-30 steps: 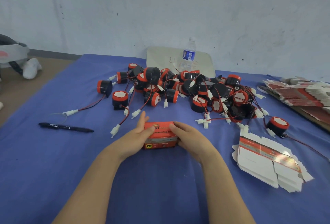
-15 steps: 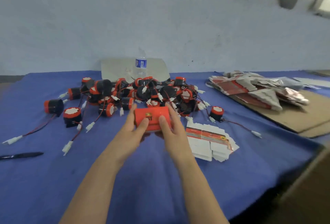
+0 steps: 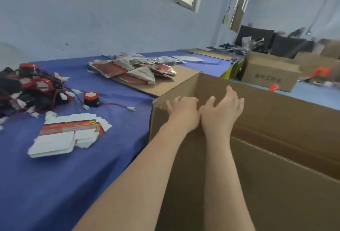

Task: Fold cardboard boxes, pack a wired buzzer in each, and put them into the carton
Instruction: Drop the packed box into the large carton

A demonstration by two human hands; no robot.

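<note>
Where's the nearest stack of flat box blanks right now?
In the head view, the stack of flat box blanks lies on the blue tablecloth left of the open carton, nearer the person than the lone buzzer.

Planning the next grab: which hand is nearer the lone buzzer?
Left. Left hand sits right of the buzzer, over the carton; right hand lies beyond it, farther right.

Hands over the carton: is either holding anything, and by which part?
Nothing shows. Right hand spread open above the carton; left hand hides its fingertips, so unsure there.

Arms bare — left hand (image 3: 184, 113), right hand (image 3: 221, 114).
</note>
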